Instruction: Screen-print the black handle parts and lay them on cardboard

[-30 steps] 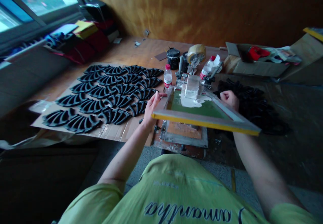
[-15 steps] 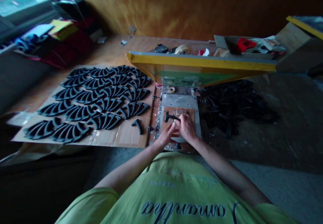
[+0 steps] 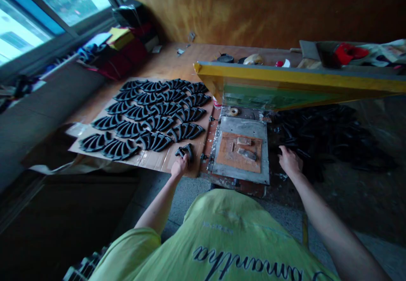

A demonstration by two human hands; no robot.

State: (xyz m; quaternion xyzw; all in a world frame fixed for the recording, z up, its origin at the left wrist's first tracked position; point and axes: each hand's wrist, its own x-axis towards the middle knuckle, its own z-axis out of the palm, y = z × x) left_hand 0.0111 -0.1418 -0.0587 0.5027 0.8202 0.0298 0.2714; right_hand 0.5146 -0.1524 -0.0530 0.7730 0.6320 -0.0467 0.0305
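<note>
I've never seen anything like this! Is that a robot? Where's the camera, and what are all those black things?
There's no robot: these are a person's own bare hands. Every picture comes from one camera worn on the head, looking forward and down. The left hand holds a black curved piece above a cardboard sheet, where fan-shaped rows of similar pieces lie. The right hand is beside a dark, jumbled pile; I can't tell whether it holds anything. Between the hands is a grey plate with a brown board on it. Behind stands a tilted, yellow-edged frame.
</note>
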